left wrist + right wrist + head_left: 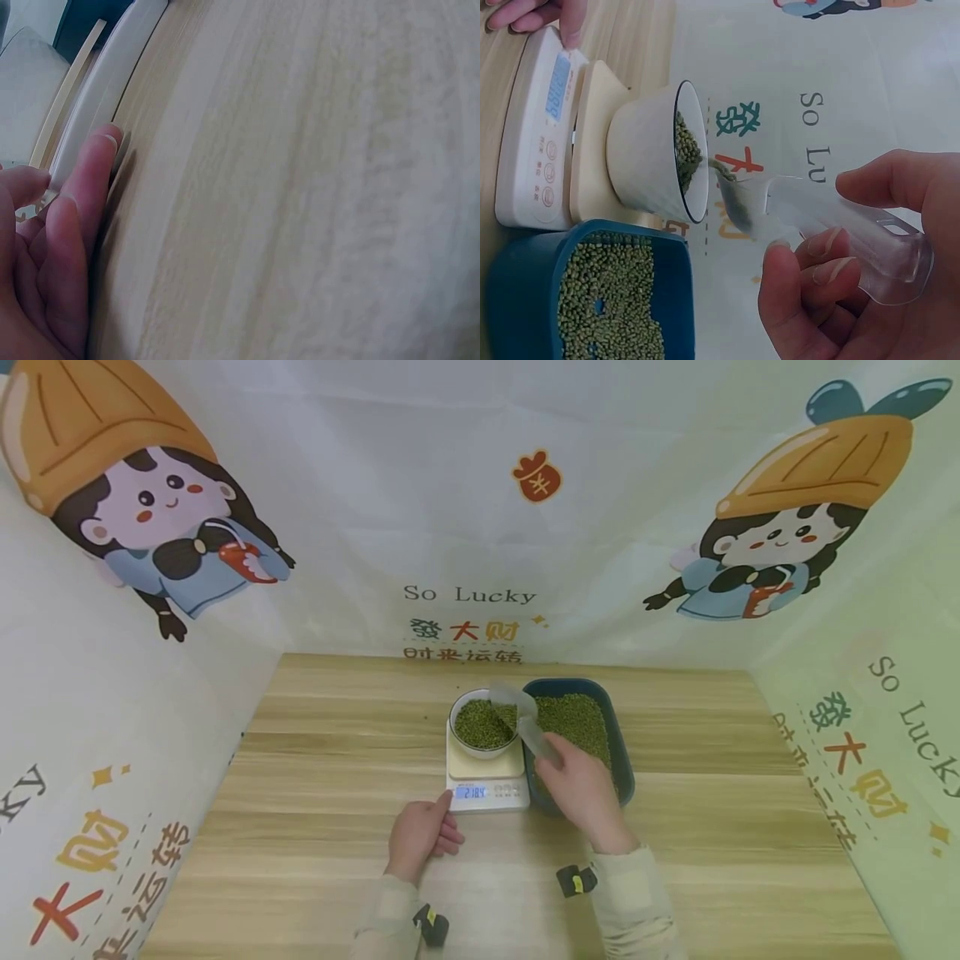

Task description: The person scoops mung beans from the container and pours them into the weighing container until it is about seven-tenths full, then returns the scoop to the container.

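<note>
My right hand (588,789) grips the handle of a clear plastic scoop (825,225), whose mouth tilts over the rim of a white bowl (641,154). Green mung beans (483,725) fill much of the bowl, and some lie at the scoop's lip. Under the bowl is a white kitchen scale (487,800) with a lit display that seems to read 218.4. My left hand (422,837) rests at the scale's front left corner, thumb touching its edge and the other fingers loosely bent. In the left wrist view, the fingers (94,169) lie along the scale's side.
A dark blue tub (625,768) of mung beans stands close against the scale's right side. Stray beans lie on the wooden table (337,760) left of the bowl. Printed cloth (360,527) walls the table at the back and both sides.
</note>
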A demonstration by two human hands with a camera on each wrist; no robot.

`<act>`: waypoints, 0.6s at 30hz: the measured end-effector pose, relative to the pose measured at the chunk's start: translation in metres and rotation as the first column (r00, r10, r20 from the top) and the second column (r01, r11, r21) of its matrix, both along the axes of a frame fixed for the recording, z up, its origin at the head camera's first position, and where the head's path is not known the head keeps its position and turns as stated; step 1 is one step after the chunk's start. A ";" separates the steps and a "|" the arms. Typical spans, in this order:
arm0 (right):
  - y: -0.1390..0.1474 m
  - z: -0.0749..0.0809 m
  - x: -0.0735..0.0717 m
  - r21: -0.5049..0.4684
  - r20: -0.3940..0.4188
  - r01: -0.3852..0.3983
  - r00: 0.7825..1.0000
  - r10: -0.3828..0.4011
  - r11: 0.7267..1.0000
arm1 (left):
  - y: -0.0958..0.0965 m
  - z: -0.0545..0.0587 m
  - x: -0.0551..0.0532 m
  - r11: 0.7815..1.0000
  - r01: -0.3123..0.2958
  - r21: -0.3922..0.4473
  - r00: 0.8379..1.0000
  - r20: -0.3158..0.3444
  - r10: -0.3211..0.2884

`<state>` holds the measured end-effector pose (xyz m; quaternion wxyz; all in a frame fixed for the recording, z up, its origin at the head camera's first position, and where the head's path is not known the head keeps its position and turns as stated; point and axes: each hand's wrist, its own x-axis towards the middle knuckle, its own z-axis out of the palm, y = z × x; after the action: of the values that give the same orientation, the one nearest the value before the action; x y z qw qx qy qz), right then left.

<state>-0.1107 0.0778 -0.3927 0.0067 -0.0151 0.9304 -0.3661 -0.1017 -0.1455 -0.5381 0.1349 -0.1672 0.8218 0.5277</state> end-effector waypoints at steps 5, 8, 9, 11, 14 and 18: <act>-0.003 0.003 -0.002 -0.007 -0.003 -0.013 1.000 0.013 1.000 | -0.001 0.000 -0.001 1.000 0.002 0.001 1.000 0.004 -0.002; -0.004 0.005 -0.002 0.001 -0.012 -0.024 1.000 0.024 1.000 | -0.001 -0.001 -0.001 1.000 0.009 0.005 1.000 0.000 -0.009; -0.005 0.005 -0.002 0.005 -0.015 -0.026 1.000 0.026 1.000 | -0.001 -0.001 -0.001 1.000 0.010 0.007 1.000 -0.001 -0.010; -0.005 0.006 -0.002 0.014 -0.019 -0.028 0.999 0.028 1.000 | 0.000 -0.001 -0.001 1.000 0.009 0.009 1.000 0.000 -0.009; -0.006 0.006 -0.002 0.017 -0.025 -0.032 0.999 0.032 0.999 | 0.000 0.000 0.000 1.000 0.012 0.011 1.000 0.001 -0.012; -0.006 0.008 -0.004 0.032 -0.042 -0.034 0.999 0.036 0.999 | 0.000 0.000 0.000 1.000 0.012 0.014 1.000 0.006 -0.012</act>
<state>-0.1144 0.0720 -0.3849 -0.0062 -0.0390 0.9356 -0.3508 -0.1021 -0.1459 -0.5384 0.1417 -0.1630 0.8187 0.5320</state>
